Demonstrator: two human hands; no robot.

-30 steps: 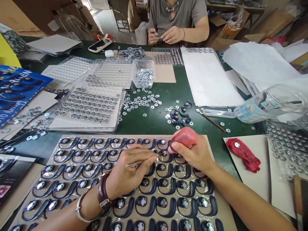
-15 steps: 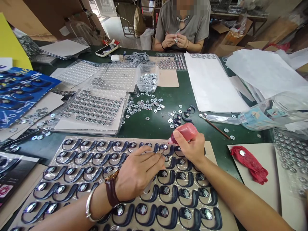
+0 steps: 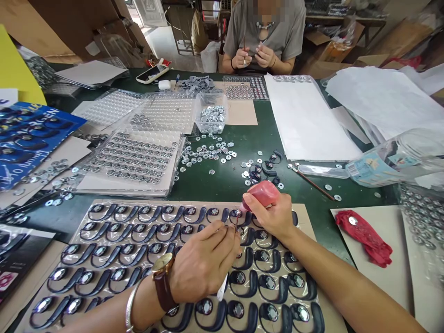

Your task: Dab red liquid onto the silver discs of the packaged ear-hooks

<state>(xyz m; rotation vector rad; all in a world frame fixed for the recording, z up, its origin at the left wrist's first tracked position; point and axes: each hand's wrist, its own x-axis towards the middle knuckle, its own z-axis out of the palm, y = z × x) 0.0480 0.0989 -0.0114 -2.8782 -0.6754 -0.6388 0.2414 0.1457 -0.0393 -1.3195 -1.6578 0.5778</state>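
My right hand [image 3: 277, 215] is wrapped round a pink squeeze bottle [image 3: 262, 196]. The bottle tips down to the left, its nozzle end at a round silver piece [image 3: 237, 213] in the top row of a sheet of dark hook-shaped parts [image 3: 104, 256]. My left hand [image 3: 204, 261], with a watch and a bangle at the wrist, pinches a thin stick tool [image 3: 222, 289]. Its white end shows below the palm, and its slim dark-red tip points up at that same silver piece. The fingers hide the tool's middle, and the hand covers some of the parts.
Loose silver washers [image 3: 204, 150] lie beyond the sheet, before a clear tub [image 3: 211, 115] of more. A red cloth-like piece [image 3: 364, 238] lies at right near a clear jar [image 3: 391, 159] on its side. Across the table a person [image 3: 263, 41] handles small things.
My right hand and the bottle have shifted slightly left and down. My left hand has turned, and the tool's white end shows more. The co-worker's hands have moved apart, one holding a brown stick.
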